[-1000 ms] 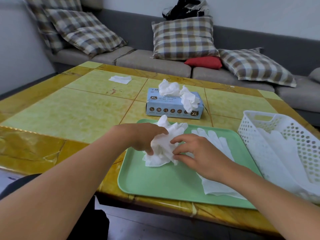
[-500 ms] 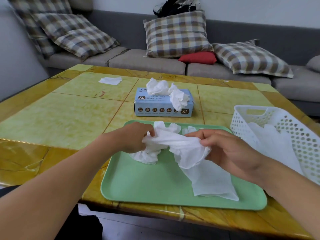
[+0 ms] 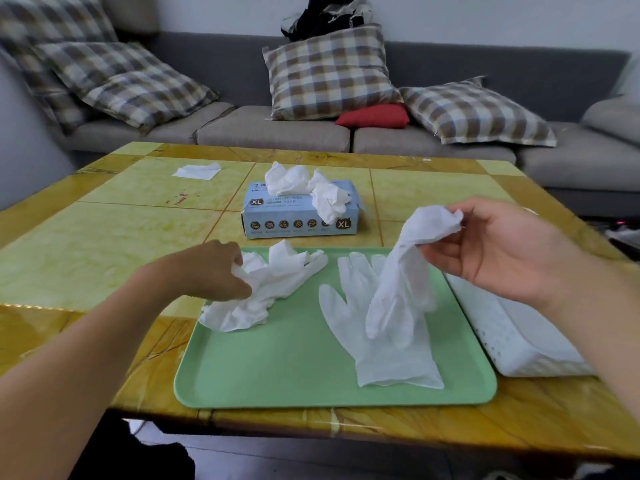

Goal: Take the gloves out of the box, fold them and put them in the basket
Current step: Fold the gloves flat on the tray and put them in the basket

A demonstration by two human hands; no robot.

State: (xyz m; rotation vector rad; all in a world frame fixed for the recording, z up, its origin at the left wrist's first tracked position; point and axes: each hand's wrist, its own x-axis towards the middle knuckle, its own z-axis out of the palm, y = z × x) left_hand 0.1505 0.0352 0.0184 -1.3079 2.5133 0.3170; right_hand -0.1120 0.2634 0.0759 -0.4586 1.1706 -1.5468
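Note:
A blue glove box (image 3: pixel 299 220) stands on the table beyond the tray, with white gloves (image 3: pixel 304 183) bulging from its top. My right hand (image 3: pixel 498 247) holds one white glove (image 3: pixel 405 271) up by its cuff, and it dangles over the green tray (image 3: pixel 294 368). Beneath it a flat glove (image 3: pixel 377 344) lies spread on the tray. My left hand (image 3: pixel 211 271) grips a crumpled bunch of gloves (image 3: pixel 266 289) at the tray's far left corner. The white perforated basket (image 3: pixel 512 337) sits right of the tray, partly hidden by my right arm.
A white tissue (image 3: pixel 197 171) lies on the far left of the yellow tiled table (image 3: pixel 104 244). A grey sofa with plaid cushions (image 3: pixel 329 74) and a red cushion (image 3: pixel 374 116) runs behind the table.
My right hand pulled one glove free of the bunch and raised it up and to the right. My left hand stayed on the crumpled bunch.

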